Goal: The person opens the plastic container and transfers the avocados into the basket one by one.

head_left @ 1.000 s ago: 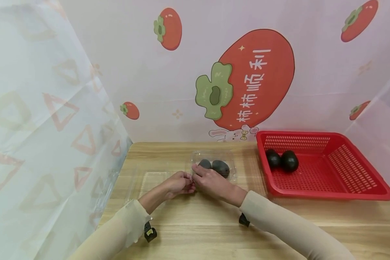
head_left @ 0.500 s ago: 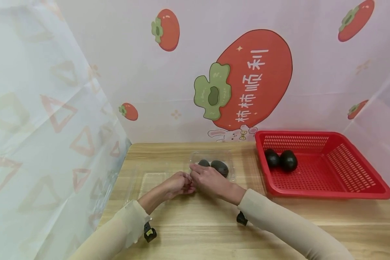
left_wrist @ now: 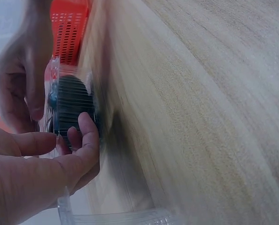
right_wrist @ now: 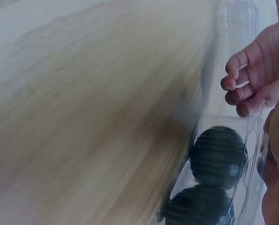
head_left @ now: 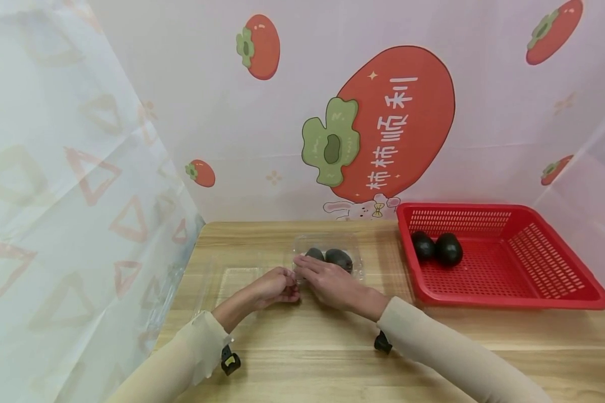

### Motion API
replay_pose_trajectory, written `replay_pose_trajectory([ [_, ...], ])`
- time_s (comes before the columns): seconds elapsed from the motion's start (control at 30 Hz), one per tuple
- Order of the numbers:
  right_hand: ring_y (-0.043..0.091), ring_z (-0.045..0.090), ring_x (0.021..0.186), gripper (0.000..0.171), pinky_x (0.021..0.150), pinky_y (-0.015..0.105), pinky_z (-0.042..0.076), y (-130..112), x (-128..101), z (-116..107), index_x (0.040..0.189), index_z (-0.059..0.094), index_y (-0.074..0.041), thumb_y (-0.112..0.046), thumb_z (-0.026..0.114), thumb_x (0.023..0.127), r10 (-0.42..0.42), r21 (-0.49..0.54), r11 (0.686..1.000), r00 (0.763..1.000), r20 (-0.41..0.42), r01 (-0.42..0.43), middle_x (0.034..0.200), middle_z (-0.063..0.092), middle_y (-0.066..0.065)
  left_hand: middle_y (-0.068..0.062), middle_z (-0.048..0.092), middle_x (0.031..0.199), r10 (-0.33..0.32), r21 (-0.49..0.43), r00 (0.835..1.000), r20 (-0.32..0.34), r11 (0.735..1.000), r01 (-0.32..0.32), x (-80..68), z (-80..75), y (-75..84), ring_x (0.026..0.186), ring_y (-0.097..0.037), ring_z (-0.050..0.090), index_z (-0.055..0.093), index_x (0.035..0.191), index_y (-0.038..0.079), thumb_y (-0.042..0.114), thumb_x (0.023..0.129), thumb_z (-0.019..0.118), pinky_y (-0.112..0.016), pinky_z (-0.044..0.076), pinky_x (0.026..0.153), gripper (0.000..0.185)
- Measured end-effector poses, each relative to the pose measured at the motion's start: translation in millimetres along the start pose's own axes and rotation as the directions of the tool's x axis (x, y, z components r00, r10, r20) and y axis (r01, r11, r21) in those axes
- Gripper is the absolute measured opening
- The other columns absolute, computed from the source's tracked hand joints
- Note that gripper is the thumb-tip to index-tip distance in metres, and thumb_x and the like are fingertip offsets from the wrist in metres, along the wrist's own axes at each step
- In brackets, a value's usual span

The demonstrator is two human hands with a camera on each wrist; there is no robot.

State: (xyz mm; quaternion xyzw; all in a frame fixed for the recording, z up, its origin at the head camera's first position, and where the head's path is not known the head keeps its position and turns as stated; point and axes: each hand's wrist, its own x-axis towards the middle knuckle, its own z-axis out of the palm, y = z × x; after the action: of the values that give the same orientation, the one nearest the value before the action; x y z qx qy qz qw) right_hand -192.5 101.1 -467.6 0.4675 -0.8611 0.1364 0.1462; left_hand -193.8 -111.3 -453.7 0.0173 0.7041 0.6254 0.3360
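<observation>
Clear container (head_left: 327,240) lies just beyond both hands (head_left: 278,286) (head_left: 335,284).

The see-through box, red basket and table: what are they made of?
See-through box: probably thin, shiny plastic; the dark fruit shows through its ridged side.
Red basket: probably hard plastic, slightly glossy, with neat rows of holes.
Table: wood or wood-look board, fairly smooth; grain lines show, but could be printed.
</observation>
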Motion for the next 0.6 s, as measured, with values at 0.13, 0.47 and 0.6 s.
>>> replay_pose_trajectory([
  [0.13, 0.028, 0.057, 0.142, 0.041, 0.111, 0.042, 0.050, 2, -4, -1, 0.141, 0.065, 0.000, -0.004, 0.070, 0.101, 0.009, -0.018, 1.000, 1.000, 0.009, -0.009, 0.152, 0.060, 0.017, -0.012, 0.058, 0.095, -0.012, 0.001, 1.000, -0.002, 1.000, 0.012, -0.2, 0.0, 0.4, 0.087, -0.021, 0.062, 0.054, 0.110, -0.012, -0.004, 0.108, 0.036, -0.035, 0.060, 0.091, 0.020],
  [0.47, 0.029, 0.061, 0.137, 0.040, 0.112, 0.045, 0.049, 10, -16, -6, 0.136, 0.071, -0.003, -0.014, 0.076, 0.098, 0.077, -0.072, 0.994, 0.996, -0.046, -0.080, 0.148, 0.064, 0.015, -0.010, 0.057, 0.091, -0.019, 0.037, 1.000, 0.013, 0.999, 0.019, -2.8, -0.6, 0.7, 0.083, -0.020, 0.064, 0.054, 0.107, -0.010, -0.004, 0.106, 0.038, -0.033, 0.060, 0.087, 0.017],
  [0.6, 0.030, 0.059, 0.139, 0.041, 0.115, 0.047, 0.047, 12, -22, -11, 0.137, 0.070, -0.003, -0.021, 0.074, 0.100, 0.134, -0.055, 0.989, 0.990, -0.033, -0.135, 0.149, 0.063, 0.014, -0.009, 0.059, 0.089, -0.021, 0.063, 0.999, 0.025, 0.998, 0.020, -4.3, -1.2, 0.6, 0.083, -0.020, 0.065, 0.055, 0.106, -0.010, -0.004, 0.106, 0.039, -0.032, 0.060, 0.084, 0.017],
])
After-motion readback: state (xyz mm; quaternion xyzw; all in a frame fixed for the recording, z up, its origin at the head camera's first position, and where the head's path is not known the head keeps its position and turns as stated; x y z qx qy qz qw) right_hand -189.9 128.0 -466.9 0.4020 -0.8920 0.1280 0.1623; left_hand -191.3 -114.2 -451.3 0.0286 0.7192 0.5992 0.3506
